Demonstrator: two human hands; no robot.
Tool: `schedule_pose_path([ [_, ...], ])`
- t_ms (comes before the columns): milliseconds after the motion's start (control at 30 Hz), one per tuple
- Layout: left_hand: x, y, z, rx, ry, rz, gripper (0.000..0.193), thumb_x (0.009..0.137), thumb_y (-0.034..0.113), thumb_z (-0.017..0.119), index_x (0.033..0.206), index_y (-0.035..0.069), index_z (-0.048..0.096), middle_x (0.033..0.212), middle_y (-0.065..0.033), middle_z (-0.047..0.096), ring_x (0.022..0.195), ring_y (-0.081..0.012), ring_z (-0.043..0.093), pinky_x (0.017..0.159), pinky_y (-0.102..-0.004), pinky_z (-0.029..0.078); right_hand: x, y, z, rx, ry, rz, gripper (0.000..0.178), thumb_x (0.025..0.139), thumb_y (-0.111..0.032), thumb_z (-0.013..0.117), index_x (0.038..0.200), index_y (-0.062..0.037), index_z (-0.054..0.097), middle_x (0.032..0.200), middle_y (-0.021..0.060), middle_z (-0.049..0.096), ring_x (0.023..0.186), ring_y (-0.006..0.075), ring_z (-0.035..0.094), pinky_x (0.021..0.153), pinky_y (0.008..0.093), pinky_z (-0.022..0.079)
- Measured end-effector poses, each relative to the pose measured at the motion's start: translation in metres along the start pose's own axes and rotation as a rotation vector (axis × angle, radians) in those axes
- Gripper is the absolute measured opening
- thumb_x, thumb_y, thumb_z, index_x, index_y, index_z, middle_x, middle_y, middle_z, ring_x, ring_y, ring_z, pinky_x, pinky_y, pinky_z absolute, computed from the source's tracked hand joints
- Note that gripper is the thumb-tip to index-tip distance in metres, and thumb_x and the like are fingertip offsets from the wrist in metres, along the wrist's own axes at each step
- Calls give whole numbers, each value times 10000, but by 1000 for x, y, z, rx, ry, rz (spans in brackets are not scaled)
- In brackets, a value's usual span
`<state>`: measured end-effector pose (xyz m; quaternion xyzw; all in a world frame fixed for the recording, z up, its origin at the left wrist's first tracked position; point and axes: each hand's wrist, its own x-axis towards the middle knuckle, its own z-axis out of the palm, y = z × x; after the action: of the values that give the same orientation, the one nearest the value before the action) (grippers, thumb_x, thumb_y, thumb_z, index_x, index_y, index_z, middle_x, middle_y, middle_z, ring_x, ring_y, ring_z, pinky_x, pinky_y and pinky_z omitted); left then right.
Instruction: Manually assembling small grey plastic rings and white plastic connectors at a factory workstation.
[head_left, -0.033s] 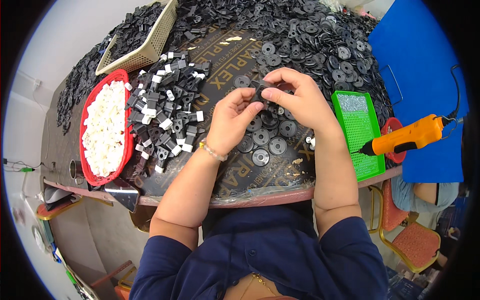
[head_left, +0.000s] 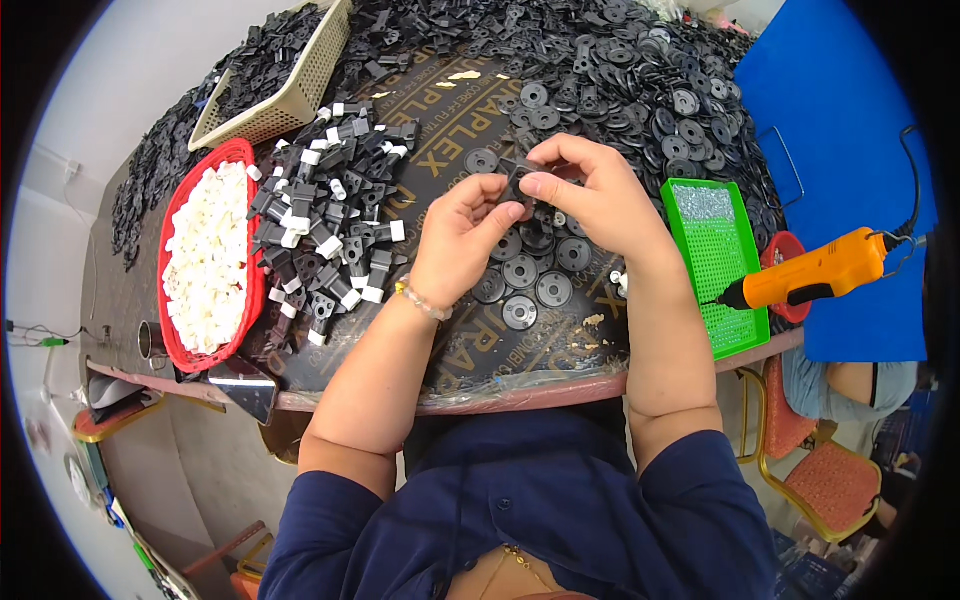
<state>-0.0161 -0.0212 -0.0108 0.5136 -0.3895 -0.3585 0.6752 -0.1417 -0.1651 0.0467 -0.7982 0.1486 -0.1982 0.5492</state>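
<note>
Above the dark brown, film-faced wooden tabletop (head_left: 560, 355), we see both bare hands meeting near the middle of the board, the forearms reaching up from the lower edge and slanting inward. The left hand (head_left: 458, 238) is bent at the wrist, its fingers curled and its thumb pointing up toward the right. The right hand (head_left: 605, 203) arches over from the other side, forefinger bent above and thumb laid across toward the left. Between these fingertips we find a small, black, moulded plastic part (head_left: 516, 178), gripped by the right thumb and forefinger. The left fingers are curled against its left side; since they cover much of it, we think it may be more than one piece.

For writing, we note large pale gold lettering (head_left: 433, 158) printed slantwise in repeated rows across the tabletop, partly covered by the forearms and loose parts.

Just below the hands lie round, flat, black plastic discs (head_left: 520, 271). To their left we see a pile of black plastic pieces with white block ends (head_left: 327, 215), beside an oval red woven basket (head_left: 250, 290) of small white pieces (head_left: 208, 260).
</note>
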Motion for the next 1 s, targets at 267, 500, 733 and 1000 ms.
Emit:
schedule_pose_path([
  [267, -5, 8, 7, -37, 56, -15, 220, 932, 9, 627, 1138, -58, 587, 995, -111, 708, 867, -149, 683, 764, -253, 543, -12, -16, -9, 8, 18, -14, 216, 897, -156, 697, 1028, 9, 650, 848, -19, 634, 763, 54, 540, 681, 233, 453],
  [500, 5, 4, -15, -506, 228, -58, 109, 914, 50, 655, 1015, 63, 617, 1014, -102, 711, 934, -188, 684, 767, -284, 507, -83, 5, -31, -989, 45, 186, 264, 782, -136, 753, 952, -12, 594, 883, 153, 654, 820, 309, 643, 731, 389, 509],
  [733, 7, 1, -8, -747, 99, -175, 274, 884, 37, 675, 1096, 139, 534, 965, -59, 687, 895, -201, 671, 751, -304, 522, -107, 34, -17, -956, 166, 183, 224, 776, -64, 724, 965, -19, 614, 882, 135, 618, 815, 331, 630, 729, 411, 507],
  [1000, 4, 9, -13, -629, 158, -142, 429, 880, 51, 680, 1243, 120, 462, 1033, -48, 672, 917, -168, 659, 743, -284, 496, -6, -20, 12, 77, 192, 14, 174, 898, -29, 645, 1067, 15, 643, 976, 44, 663, 860, 85, 627, 742, 228, 502],
])
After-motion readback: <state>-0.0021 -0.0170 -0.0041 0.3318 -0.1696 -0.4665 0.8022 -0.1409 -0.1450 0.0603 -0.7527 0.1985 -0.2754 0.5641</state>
